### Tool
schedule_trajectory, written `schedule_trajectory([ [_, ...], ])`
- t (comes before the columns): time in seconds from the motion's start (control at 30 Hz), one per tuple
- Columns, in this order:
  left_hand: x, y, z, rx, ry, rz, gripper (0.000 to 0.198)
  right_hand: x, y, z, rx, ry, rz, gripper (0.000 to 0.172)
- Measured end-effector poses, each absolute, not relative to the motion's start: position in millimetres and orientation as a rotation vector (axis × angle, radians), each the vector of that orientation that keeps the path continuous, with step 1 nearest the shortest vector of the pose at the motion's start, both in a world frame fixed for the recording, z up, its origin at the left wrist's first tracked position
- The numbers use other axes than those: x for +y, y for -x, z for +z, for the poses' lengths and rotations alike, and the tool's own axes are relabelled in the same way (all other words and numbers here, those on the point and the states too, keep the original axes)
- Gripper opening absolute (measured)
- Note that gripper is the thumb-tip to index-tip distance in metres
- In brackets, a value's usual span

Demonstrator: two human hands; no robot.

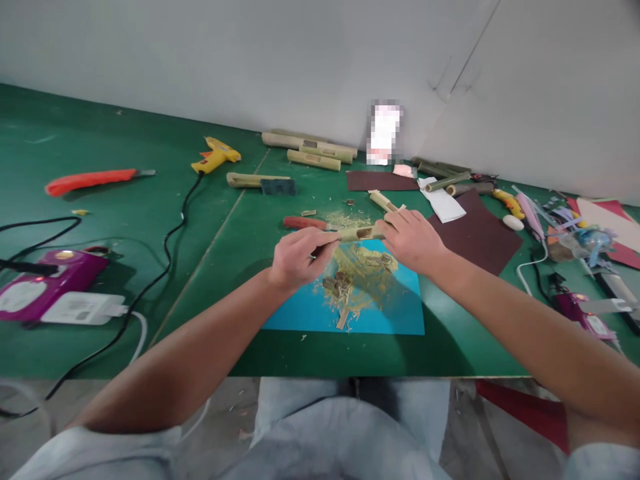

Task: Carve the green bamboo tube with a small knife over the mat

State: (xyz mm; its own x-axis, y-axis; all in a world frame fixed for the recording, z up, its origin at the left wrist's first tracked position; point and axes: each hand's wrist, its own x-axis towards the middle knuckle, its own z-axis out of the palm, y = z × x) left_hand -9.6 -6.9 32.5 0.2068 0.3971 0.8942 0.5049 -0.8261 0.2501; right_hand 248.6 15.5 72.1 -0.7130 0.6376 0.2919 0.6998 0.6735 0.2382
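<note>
A short bamboo tube (350, 234) with an opening cut into its side is held level between my hands. My left hand (303, 257) is closed around its left end. Its right end is in my right hand (413, 240), fingers closed over it. Below lies a blue sheet (407, 313) strewn with bamboo shavings (345, 287) and small chips. A red-handled tool (300, 222) lies just beyond my left hand; its far end is partly hidden. Another bamboo piece (383, 201) lies close behind my right hand.
Several bamboo tubes (314, 160) lie near the wall. A yellow glue gun (216, 156), a red-orange handled knife (95, 180) and a purple power strip (55, 283) are on the left. Rightward are dark brown sheets (480, 233) and a pink glue gun (530, 213). A phone (384, 133) leans on the wall.
</note>
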Motion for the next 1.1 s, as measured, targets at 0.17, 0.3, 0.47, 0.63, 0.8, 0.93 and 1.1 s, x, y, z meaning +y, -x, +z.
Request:
schedule_trajectory([
  [0.17, -12, 5, 34, -1.113, 2.46, -1.635, 0.01, -28, -231, 44, -2.367, 1.437, -0.113, 0.019],
  [0.3, -12, -1, 31, -1.333, 2.52, -1.582, 0.009, -52, -209, 22, -2.293, 1.536, -0.075, 0.019],
  [0.47, -8, -6, 20, -1.507, 2.7, -1.34, 0.013, -55, -197, 13, -2.359, 1.531, -0.035, 0.02],
  [0.63, -9, -11, 16, -1.549, 2.819, -1.195, 0.018, -52, -194, 9, -2.328, 1.533, 0.063, 0.012],
  [0.8, -14, -18, 14, -1.53, 2.869, -1.164, 0.017, -54, -191, 4, -2.298, 1.507, 0.122, 0.012],
  [0.93, -13, -20, 11, -1.467, 2.865, -1.101, 0.018, -54, -191, 3, -2.284, 1.504, 0.116, 0.013],
  [1.1, -14, -15, 15, -1.453, 2.941, -1.03, 0.016, -53, -190, 5, -2.298, 1.558, 0.184, 0.015],
])
